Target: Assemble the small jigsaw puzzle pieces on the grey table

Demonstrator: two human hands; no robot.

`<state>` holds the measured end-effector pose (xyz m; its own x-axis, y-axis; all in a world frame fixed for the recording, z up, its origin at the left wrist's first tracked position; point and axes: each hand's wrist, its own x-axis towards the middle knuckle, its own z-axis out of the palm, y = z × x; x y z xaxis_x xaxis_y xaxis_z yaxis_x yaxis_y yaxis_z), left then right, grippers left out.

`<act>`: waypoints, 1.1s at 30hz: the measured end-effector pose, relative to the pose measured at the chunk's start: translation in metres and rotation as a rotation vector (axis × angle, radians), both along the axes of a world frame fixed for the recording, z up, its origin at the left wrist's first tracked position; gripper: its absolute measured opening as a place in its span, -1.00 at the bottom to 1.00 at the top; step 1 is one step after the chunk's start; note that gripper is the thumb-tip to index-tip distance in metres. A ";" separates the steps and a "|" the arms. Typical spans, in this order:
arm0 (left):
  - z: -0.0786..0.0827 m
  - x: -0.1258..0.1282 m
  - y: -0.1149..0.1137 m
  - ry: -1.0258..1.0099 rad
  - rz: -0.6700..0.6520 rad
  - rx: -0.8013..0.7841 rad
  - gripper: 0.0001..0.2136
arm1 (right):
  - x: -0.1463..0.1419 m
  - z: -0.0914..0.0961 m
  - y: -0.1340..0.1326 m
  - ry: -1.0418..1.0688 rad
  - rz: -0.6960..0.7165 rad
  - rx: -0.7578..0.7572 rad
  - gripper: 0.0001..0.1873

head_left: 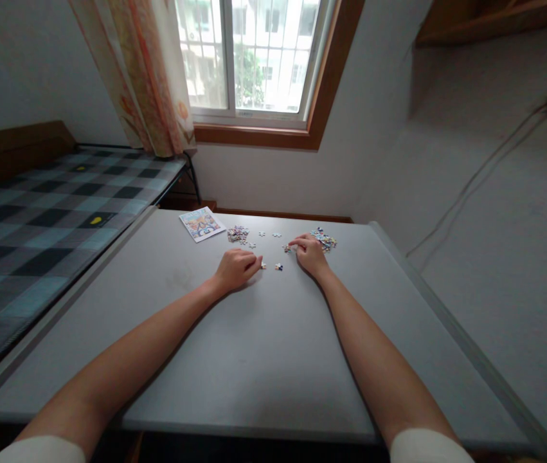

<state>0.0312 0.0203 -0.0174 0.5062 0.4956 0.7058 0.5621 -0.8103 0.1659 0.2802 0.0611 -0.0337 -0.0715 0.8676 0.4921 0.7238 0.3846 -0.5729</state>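
My left hand (238,269) rests on the white table with its fingers curled together. A small jigsaw puzzle piece (263,265) shows at its fingertips, apparently pinched there. Just right of it lies another puzzle piece (279,267), pale and dark blue. My right hand (310,253) reaches over the table with its index finger stretched out towards a few brownish puzzle pieces (286,248); whether the fingertip touches them is hard to tell. Beyond that hand, and partly hidden by it, spreads a heap of colourful puzzle pieces (326,240).
A second puzzle heap (238,234) lies at the back left, with loose pale pieces (277,235) beside it. The printed picture sheet (202,224) lies flat near the table's (234,360) far left corner. A checked bed (61,206) adjoins on the left; a wall stands right.
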 end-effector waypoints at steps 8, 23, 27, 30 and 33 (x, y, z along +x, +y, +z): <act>0.000 0.000 0.000 -0.002 -0.004 -0.012 -0.55 | -0.001 -0.002 0.002 -0.082 0.025 -0.035 -0.63; -0.001 0.000 0.001 0.025 0.009 -0.021 -0.55 | -0.002 0.002 -0.004 -0.180 -0.076 -0.056 -0.81; 0.000 0.000 0.000 0.020 0.012 -0.030 -0.55 | -0.005 0.004 -0.008 -0.225 -0.148 -0.075 -0.81; 0.001 0.000 -0.001 0.018 0.010 -0.029 -0.55 | -0.006 0.004 -0.008 -0.252 -0.183 -0.081 -0.80; 0.001 0.000 -0.001 0.019 0.010 -0.024 -0.55 | -0.006 0.003 -0.008 -0.261 -0.200 -0.089 -0.80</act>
